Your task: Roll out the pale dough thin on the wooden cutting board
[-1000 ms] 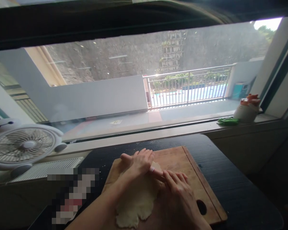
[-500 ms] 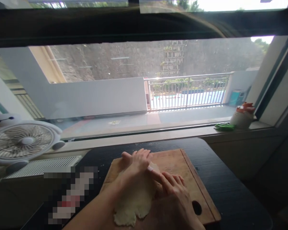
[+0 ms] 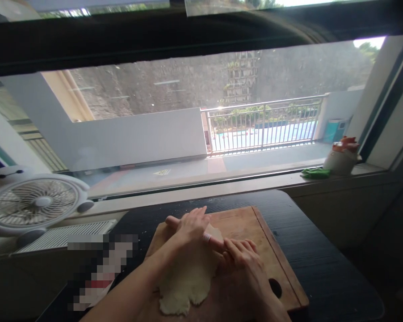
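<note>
A sheet of pale dough [image 3: 186, 284] with a ragged near edge lies on a wooden cutting board [image 3: 271, 241]. Across its far part runs a wooden rolling pin [image 3: 215, 243], slanting from upper left to lower right. My left hand [image 3: 194, 224] bears down on the pin near its left end, fingers reaching forward over it. My right hand [image 3: 245, 257] is closed over the right part of the pin, fingers bent. The left forearm covers the dough's left side, and both palms hide parts of the pin.
The board rests on a dark table [image 3: 322, 264]. A white fan [image 3: 40, 201] stands at the left by the window. On the sill at right are a green cloth [image 3: 316, 173] and a pale container [image 3: 340, 161] with orange-brown contents. A blurred-out strip lies left of my forearm.
Both hands and the rolling pin have shifted slightly, the left hand a little to the left. The view has tilted a bit. The dough's near edge looks the same.
</note>
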